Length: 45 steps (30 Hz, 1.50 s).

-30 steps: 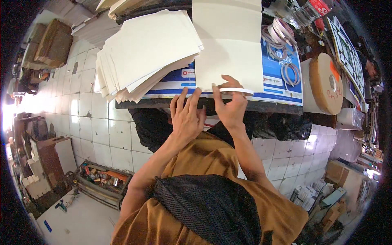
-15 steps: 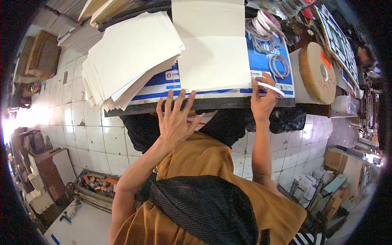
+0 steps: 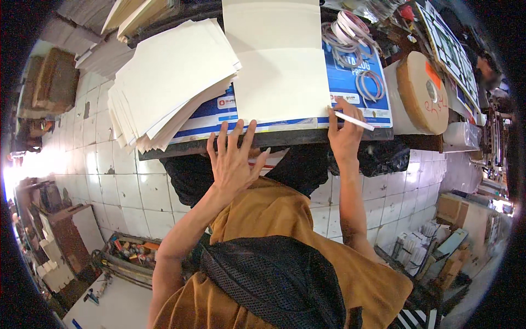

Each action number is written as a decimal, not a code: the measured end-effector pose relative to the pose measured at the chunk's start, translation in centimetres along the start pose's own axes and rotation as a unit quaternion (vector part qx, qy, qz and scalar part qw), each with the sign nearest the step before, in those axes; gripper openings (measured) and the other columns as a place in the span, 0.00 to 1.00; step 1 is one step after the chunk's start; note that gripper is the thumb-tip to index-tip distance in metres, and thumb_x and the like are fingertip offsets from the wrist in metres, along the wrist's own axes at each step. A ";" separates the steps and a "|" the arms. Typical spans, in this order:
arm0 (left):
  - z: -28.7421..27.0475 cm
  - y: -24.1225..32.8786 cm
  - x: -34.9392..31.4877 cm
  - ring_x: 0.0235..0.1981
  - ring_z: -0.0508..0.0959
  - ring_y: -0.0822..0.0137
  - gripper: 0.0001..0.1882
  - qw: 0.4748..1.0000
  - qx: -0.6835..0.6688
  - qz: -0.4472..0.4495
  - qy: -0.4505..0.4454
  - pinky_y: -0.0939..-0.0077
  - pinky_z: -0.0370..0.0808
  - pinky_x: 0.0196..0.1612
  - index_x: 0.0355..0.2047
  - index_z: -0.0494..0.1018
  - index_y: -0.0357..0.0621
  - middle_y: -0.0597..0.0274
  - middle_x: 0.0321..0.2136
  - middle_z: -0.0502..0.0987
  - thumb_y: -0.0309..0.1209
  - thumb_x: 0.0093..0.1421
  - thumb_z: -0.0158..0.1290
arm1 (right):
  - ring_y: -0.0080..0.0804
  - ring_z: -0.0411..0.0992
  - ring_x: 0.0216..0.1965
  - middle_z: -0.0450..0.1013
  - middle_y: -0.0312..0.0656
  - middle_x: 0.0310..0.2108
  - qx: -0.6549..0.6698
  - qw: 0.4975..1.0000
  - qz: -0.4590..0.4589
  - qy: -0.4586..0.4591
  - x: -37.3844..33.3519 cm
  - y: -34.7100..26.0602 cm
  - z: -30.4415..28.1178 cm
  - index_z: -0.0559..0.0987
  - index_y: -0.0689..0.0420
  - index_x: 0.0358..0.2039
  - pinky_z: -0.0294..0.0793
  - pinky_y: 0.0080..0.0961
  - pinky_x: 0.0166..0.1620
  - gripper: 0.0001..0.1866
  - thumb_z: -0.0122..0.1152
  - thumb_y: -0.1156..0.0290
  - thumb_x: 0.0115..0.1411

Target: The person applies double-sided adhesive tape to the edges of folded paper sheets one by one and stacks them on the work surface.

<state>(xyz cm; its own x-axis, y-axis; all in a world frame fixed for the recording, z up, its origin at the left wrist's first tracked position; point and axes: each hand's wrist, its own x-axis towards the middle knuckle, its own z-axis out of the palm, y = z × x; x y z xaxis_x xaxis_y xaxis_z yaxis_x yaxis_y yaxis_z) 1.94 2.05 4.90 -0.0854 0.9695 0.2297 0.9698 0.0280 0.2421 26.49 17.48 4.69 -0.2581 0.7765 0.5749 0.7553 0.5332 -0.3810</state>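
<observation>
A folded cream sheet (image 3: 282, 82) lies open at the middle of the work surface, with a crease across it. At its lower left corner my left hand (image 3: 231, 162) is open, fingers spread, fingertips by the sheet's near edge. My right hand (image 3: 345, 134) is closed around a narrow roll of white tape (image 3: 355, 120), seen nearly edge-on. Its fingertips are at the sheet's lower right corner. To the left is a fanned stack of cream sheets (image 3: 172, 68). Several thin tape rolls (image 3: 370, 86) lie to the right, some piled up.
Beneath the sheets is a blue printed board (image 3: 335, 71) on a dark table edge (image 3: 186, 147). A large wound roll (image 3: 419, 93) stands at the right. More paper stacks (image 3: 143, 19) sit at the back left. Below left is a tray of small items (image 3: 134, 249).
My right hand has shifted slightly left and down along the sheet's corner, and the tape roll has turned more edge-on. The left hand stays nearly in place. The whole view has shifted slightly.
</observation>
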 end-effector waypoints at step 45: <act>-6.9 -6.4 10.2 0.69 0.63 0.40 0.22 0.995 0.074 -0.017 0.066 0.47 0.61 0.69 0.61 0.74 0.40 0.44 0.64 0.71 0.24 0.66 0.50 | 0.24 0.72 0.37 0.77 0.41 0.39 0.329 0.846 0.317 0.275 -4.0 -2.3 -9.1 0.72 0.63 0.58 0.70 0.21 0.43 0.23 0.66 0.77 0.64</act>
<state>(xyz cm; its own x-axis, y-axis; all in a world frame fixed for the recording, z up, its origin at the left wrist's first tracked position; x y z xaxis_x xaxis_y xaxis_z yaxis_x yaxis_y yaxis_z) -6.77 10.07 12.24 -0.1387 0.9269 0.3488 0.9880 0.1052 0.1133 31.24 10.10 9.91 0.5297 0.7986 0.2857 0.0918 0.2808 -0.9554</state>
